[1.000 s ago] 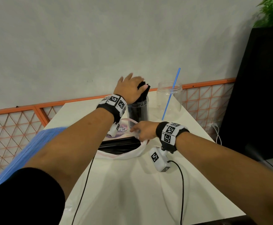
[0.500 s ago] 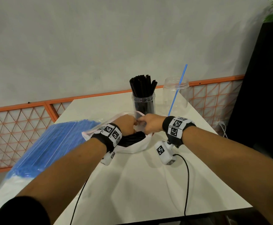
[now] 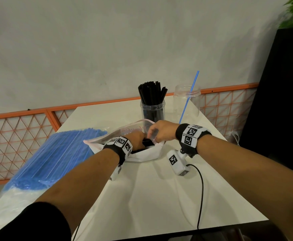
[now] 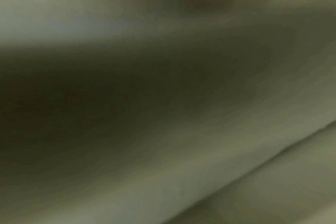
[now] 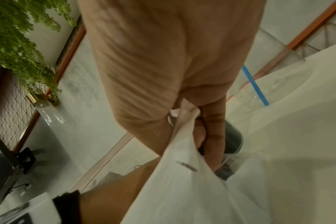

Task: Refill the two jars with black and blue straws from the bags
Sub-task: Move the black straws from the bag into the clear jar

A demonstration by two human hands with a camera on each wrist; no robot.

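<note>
A clear jar point(image 3: 152, 111) packed with black straws point(image 3: 151, 93) stands at the table's far side. To its right is a second clear jar point(image 3: 186, 101) holding one blue straw point(image 3: 189, 96). A white plastic bag point(image 3: 143, 153) with black straws lies in front of them. My right hand point(image 3: 161, 131) pinches the bag's rim point(image 5: 182, 112), fingers point(image 5: 213, 136) curled over the edge. My left hand point(image 3: 138, 139) reaches into the bag's mouth, where its fingers are hidden. The left wrist view is a dark blur of plastic.
A big clear bag of blue straws point(image 3: 55, 157) lies on the table's left side. The white table point(image 3: 159, 197) carries a black cable point(image 3: 201, 188). An orange mesh railing point(image 3: 20, 129) runs behind, with a dark cabinet point(image 3: 281, 101) at right.
My left hand left the top of the black straws in the jar, came down to the white bag and went into its mouth. My right hand stayed on the bag's rim.
</note>
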